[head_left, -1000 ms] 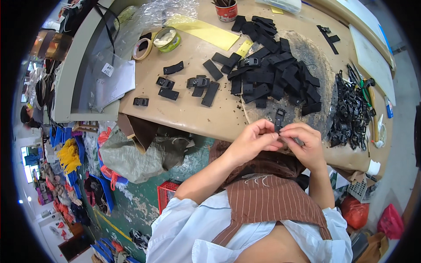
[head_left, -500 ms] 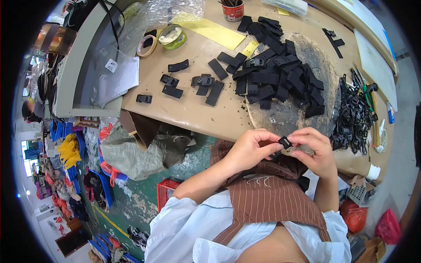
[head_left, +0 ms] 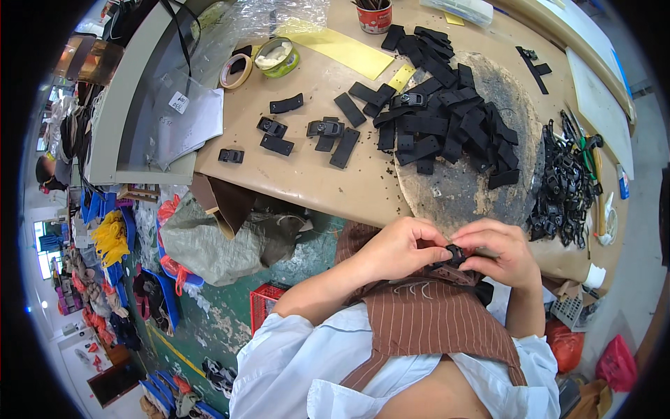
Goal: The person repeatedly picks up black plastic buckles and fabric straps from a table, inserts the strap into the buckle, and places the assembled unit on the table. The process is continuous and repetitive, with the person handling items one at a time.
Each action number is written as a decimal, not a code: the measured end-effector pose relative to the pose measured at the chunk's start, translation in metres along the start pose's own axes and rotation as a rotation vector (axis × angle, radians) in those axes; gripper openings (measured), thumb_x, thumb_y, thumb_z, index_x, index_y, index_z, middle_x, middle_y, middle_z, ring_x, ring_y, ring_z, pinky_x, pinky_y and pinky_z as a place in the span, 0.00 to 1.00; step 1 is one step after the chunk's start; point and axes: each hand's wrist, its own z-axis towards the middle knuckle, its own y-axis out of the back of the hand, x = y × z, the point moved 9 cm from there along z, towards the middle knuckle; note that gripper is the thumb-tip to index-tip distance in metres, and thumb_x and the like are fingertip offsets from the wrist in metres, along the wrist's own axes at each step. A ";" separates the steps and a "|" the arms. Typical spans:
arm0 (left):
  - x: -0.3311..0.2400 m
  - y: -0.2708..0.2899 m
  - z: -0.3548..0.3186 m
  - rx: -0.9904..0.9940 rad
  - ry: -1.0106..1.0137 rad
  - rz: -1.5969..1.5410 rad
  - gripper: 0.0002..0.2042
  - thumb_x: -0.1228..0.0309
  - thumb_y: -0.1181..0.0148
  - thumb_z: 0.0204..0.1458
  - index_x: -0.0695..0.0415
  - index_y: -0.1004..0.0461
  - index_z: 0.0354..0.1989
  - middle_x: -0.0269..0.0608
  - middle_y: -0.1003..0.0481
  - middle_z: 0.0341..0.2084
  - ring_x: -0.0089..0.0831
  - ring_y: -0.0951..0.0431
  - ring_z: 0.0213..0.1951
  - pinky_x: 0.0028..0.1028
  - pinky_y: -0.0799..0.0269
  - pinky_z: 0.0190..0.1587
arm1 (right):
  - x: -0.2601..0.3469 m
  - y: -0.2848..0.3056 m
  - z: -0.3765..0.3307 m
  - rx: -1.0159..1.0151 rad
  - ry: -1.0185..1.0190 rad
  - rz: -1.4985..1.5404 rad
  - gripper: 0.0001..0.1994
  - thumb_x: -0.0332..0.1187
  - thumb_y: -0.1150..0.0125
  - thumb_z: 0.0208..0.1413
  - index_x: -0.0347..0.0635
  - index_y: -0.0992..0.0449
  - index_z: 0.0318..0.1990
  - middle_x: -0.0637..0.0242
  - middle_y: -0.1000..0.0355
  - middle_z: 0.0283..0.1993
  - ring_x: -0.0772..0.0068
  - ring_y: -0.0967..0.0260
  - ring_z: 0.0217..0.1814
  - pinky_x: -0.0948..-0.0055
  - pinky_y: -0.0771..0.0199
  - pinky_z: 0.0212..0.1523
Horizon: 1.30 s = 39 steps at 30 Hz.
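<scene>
Close to my apron, my left hand (head_left: 410,246) and my right hand (head_left: 504,253) pinch a small black buckle (head_left: 456,255) between thumbs and fingers. Parts of it are hidden by my fingertips. Beyond my hands a heap of short black strap pieces (head_left: 427,126) lies on a worn round board (head_left: 447,199). To the right of that is a pile of black buckles (head_left: 558,192). Further left on the table are a few buckles joined with strap pieces, among them one buckle (head_left: 325,128) near the middle and another (head_left: 231,155) near the table's left edge.
A roll of tape (head_left: 236,70), a green tin (head_left: 277,57), yellow paper (head_left: 342,52) and a red can (head_left: 374,17) stand or lie at the back. A hammer (head_left: 597,188) rests at right. Below the table's left edge hangs a grey-green sack (head_left: 209,241).
Both hands have come down slightly toward my apron with the buckle. My fingers now close more tightly around it, covering more of it; its open frame showed before.
</scene>
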 end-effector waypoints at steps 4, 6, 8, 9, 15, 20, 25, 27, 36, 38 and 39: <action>-0.017 0.002 -0.005 -0.055 -0.140 0.253 0.06 0.75 0.39 0.47 0.60 0.23 0.34 0.35 0.29 0.25 0.20 0.28 0.28 0.21 0.32 0.31 | 0.008 -0.004 -0.004 -0.025 0.077 -0.021 0.13 0.26 0.31 0.38 0.39 0.24 0.35 0.62 0.26 0.38 0.65 0.26 0.37 0.73 0.25 0.36; -0.020 0.006 -0.006 -0.112 -0.106 0.295 0.05 0.76 0.39 0.46 0.60 0.22 0.33 0.36 0.28 0.25 0.21 0.28 0.29 0.22 0.32 0.32 | 0.004 -0.004 -0.005 -0.077 0.078 -0.055 0.12 0.25 0.31 0.38 0.39 0.24 0.34 0.61 0.26 0.37 0.66 0.26 0.36 0.74 0.25 0.35; -0.019 0.014 -0.005 -0.215 -0.129 0.183 0.08 0.77 0.39 0.47 0.61 0.25 0.37 0.35 0.28 0.27 0.20 0.28 0.30 0.21 0.32 0.33 | -0.003 0.000 -0.009 -0.207 0.048 -0.062 0.11 0.24 0.32 0.38 0.39 0.24 0.32 0.60 0.26 0.37 0.66 0.27 0.36 0.74 0.26 0.35; -0.017 0.016 -0.004 -0.265 -0.141 0.127 0.09 0.77 0.40 0.47 0.61 0.26 0.39 0.35 0.28 0.28 0.20 0.28 0.31 0.20 0.32 0.33 | -0.006 0.003 -0.012 -0.307 0.019 -0.050 0.10 0.23 0.32 0.38 0.39 0.25 0.31 0.60 0.27 0.36 0.66 0.27 0.35 0.75 0.26 0.34; 0.013 0.009 0.008 -0.380 -0.183 -0.782 0.20 0.81 0.42 0.49 0.63 0.40 0.51 0.36 0.30 0.36 0.19 0.27 0.36 0.17 0.30 0.38 | -0.008 -0.007 -0.026 -0.619 -0.018 -0.119 0.13 0.24 0.29 0.36 0.40 0.29 0.29 0.63 0.34 0.33 0.69 0.35 0.35 0.75 0.34 0.36; -0.009 0.008 0.004 -0.214 -0.175 -0.533 0.18 0.81 0.43 0.49 0.61 0.37 0.49 0.33 0.28 0.32 0.16 0.27 0.35 0.17 0.31 0.38 | -0.011 0.007 -0.014 -0.470 -0.083 0.286 0.15 0.24 0.34 0.42 0.36 0.27 0.40 0.62 0.34 0.41 0.73 0.34 0.36 0.77 0.32 0.37; -0.008 0.004 -0.004 -0.108 -0.144 -0.261 0.19 0.80 0.41 0.49 0.60 0.36 0.50 0.31 0.26 0.28 0.16 0.27 0.33 0.18 0.30 0.37 | -0.010 -0.001 -0.005 -0.073 -0.091 0.201 0.16 0.22 0.35 0.42 0.36 0.25 0.42 0.60 0.31 0.43 0.73 0.30 0.35 0.79 0.29 0.35; -0.007 0.005 -0.008 -0.108 -0.132 -0.156 0.19 0.80 0.42 0.49 0.61 0.36 0.50 0.32 0.26 0.28 0.17 0.27 0.33 0.19 0.30 0.36 | -0.010 -0.009 -0.004 -0.006 -0.163 0.282 0.17 0.22 0.34 0.40 0.36 0.25 0.42 0.60 0.30 0.42 0.74 0.30 0.34 0.79 0.29 0.34; -0.004 0.004 -0.009 -0.151 -0.130 0.038 0.15 0.82 0.44 0.49 0.63 0.36 0.46 0.37 0.25 0.28 0.20 0.25 0.32 0.21 0.29 0.34 | 0.007 -0.015 -0.003 -0.007 0.104 -0.060 0.13 0.26 0.32 0.39 0.39 0.23 0.37 0.62 0.27 0.39 0.67 0.26 0.36 0.74 0.25 0.33; -0.002 0.002 -0.008 -0.155 -0.105 0.053 0.15 0.81 0.44 0.49 0.63 0.36 0.46 0.37 0.25 0.28 0.20 0.25 0.32 0.21 0.29 0.35 | 0.003 -0.017 -0.006 -0.025 0.108 -0.078 0.12 0.26 0.32 0.39 0.39 0.23 0.35 0.62 0.27 0.39 0.67 0.26 0.36 0.74 0.24 0.33; -0.001 0.002 -0.007 -0.157 -0.092 0.060 0.15 0.81 0.44 0.49 0.63 0.36 0.46 0.37 0.25 0.28 0.19 0.25 0.32 0.20 0.29 0.35 | -0.001 -0.019 -0.008 -0.035 0.102 -0.084 0.11 0.26 0.32 0.39 0.39 0.23 0.34 0.62 0.26 0.39 0.67 0.26 0.36 0.74 0.24 0.33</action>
